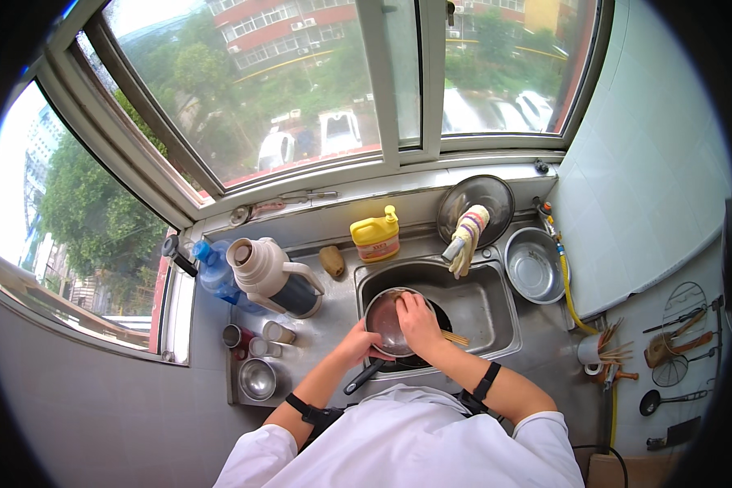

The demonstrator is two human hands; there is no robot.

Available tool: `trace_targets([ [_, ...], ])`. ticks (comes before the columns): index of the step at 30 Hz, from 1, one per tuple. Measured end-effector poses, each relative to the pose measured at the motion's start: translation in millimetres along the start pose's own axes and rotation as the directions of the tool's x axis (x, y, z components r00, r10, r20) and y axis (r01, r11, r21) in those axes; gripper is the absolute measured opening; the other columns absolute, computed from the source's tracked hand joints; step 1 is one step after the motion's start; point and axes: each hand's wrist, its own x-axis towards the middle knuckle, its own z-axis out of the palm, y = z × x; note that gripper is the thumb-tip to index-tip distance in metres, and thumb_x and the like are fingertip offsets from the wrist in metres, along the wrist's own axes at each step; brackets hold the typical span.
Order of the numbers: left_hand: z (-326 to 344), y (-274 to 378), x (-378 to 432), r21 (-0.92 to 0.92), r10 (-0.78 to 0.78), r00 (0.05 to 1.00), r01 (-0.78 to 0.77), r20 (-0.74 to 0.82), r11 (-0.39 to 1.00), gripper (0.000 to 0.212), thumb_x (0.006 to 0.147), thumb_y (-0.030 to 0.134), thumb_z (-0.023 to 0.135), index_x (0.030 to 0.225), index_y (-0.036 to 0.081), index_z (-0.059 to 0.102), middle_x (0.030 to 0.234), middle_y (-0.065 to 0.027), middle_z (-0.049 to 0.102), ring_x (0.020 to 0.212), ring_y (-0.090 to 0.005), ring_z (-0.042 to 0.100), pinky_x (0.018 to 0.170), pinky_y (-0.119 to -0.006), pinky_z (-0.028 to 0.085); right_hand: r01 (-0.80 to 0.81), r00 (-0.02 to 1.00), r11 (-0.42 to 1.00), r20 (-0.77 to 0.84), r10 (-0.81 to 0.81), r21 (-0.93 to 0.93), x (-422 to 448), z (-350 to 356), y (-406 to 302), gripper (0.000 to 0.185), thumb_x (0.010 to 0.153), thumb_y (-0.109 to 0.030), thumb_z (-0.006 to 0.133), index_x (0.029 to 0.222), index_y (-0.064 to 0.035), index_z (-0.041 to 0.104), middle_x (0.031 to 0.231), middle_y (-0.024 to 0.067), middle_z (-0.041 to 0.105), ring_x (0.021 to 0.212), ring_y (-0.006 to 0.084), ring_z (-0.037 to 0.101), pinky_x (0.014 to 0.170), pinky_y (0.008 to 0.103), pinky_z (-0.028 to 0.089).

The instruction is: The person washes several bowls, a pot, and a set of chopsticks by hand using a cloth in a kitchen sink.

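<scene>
Over the left part of the stainless steel sink (483,299) I hold a round bowl (383,323), tilted so that its reddish-brown inside shows. My left hand (362,341) grips the bowl's near left rim, thumb on the edge. The fingers of my right hand (418,320) reach into the bowl at its far side. They press a small brownish pad (396,294), mostly hidden beneath them. Below the bowl is a dark pan, largely covered; its black handle (364,376) sticks out over the sink's front edge. Several wooden chopsticks (456,337) poke out under my right wrist.
Behind the sink stand a yellow pump bottle (376,239) and a pot lid (448,204); a striped knit glove (471,227) covers the tap. A metal basin (532,268) sits right. Leftward are a brown lump (331,261), a thermos (293,287), a water jug (212,277), cups (279,332) and a steel bowl (258,379).
</scene>
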Motion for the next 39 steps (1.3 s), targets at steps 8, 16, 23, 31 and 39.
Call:
trace_targets([
  [8,-4,2,3,0.071,0.0,1.0,0.001,-0.02,0.997,0.062,0.072,-0.012,0.049,0.131,0.004,0.043,0.117,-0.0172,0.057,0.096,-0.0351,0.065,0.076,-0.053,0.06,0.006,0.846,0.831,0.44,-0.301,0.556,-6,-3,14,0.014,0.081,-0.009,0.064,0.093,-0.0015,0.062,0.099,0.0124,0.059,0.099,0.0316,0.056,0.086,0.0392,0.047],
  [16,0,6,-1,0.018,-0.012,0.995,0.014,-0.101,1.0,0.07,0.074,-0.014,0.043,0.14,0.005,0.033,0.126,-0.0197,0.049,0.104,-0.0393,0.062,0.079,-0.052,0.061,0.141,0.965,0.984,0.238,-0.112,-0.109,-13,-14,21,0.016,0.071,-0.004,0.062,0.087,-0.0011,0.062,0.091,0.0122,0.057,0.091,0.0277,0.054,0.081,0.0338,0.049],
  [23,11,8,-4,-0.105,-0.014,0.982,-0.006,-0.188,0.994,0.06,0.074,-0.014,0.043,0.132,-0.002,0.035,0.12,-0.0244,0.052,0.099,-0.0398,0.064,0.079,-0.049,0.062,-0.048,0.999,0.981,-0.033,0.043,-0.189,-14,-4,17,0.013,0.076,-0.005,0.059,0.088,-0.001,0.056,0.091,0.0131,0.054,0.089,0.0279,0.055,0.074,0.0324,0.052],
  [31,11,1,2,-0.074,0.041,0.968,-0.062,-0.249,0.995,0.057,0.074,-0.014,0.043,0.129,-0.003,0.036,0.119,-0.0236,0.053,0.099,-0.0396,0.064,0.076,-0.049,0.063,-0.499,0.862,0.781,0.118,0.494,0.375,-17,13,25,0.027,0.087,-0.017,0.063,0.1,0.0006,0.047,0.087,0.0242,0.061,0.082,0.0429,0.061,0.073,0.0478,0.05],
  [39,12,-9,7,0.048,0.103,0.958,-0.094,-0.268,0.994,0.062,0.074,-0.016,0.045,0.132,0.002,0.034,0.128,-0.0239,0.046,0.101,-0.0434,0.062,0.071,-0.049,0.064,-0.623,0.781,0.719,0.296,0.55,0.308,-17,23,36,0.033,0.085,-0.017,0.066,0.109,0.0004,0.053,0.09,0.0273,0.065,0.089,0.0462,0.061,0.075,0.0495,0.049],
])
